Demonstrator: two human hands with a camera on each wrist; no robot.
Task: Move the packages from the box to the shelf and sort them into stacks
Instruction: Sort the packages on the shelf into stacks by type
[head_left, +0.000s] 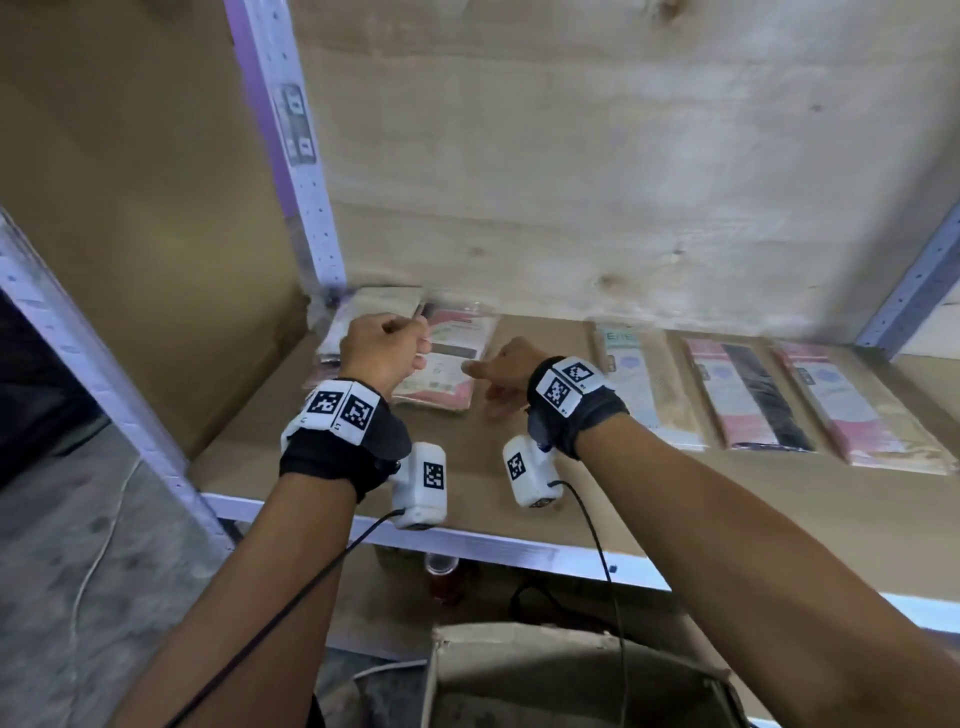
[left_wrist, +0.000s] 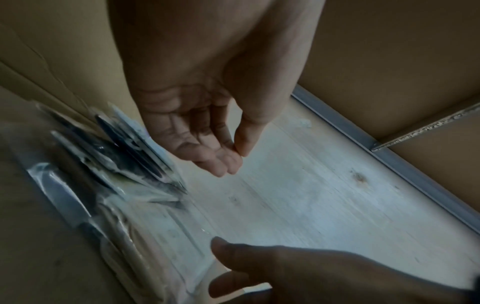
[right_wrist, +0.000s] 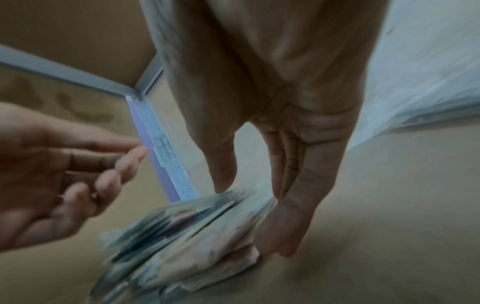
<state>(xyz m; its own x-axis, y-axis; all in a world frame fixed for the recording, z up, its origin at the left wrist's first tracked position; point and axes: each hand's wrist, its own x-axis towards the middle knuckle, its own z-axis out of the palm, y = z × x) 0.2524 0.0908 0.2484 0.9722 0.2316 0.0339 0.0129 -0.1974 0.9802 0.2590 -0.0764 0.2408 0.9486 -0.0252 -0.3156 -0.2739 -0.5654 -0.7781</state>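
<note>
On the brown shelf board (head_left: 519, 467), two stacks of flat plastic-wrapped packages lie in the back left corner: a pale one (head_left: 374, 312) and a pink one (head_left: 447, 358) beside it. My left hand (head_left: 415, 343) hovers over them, fingers loosely bent and holding nothing (left_wrist: 233, 160). My right hand (head_left: 478, 379) reaches in from the right with straight fingers, whose tips are at the near edge of the pink stack (right_wrist: 182, 246). The right wrist view is too blurred to show whether they touch it. The cardboard box (head_left: 571, 675) stands below the shelf, its inside hidden.
Three more packages lie in a row to the right: a pale blue one (head_left: 639, 384), a pink and black one (head_left: 753, 395) and a pink one (head_left: 862, 405). A perforated metal post (head_left: 306, 171) stands at the back left corner. A wooden panel closes the back.
</note>
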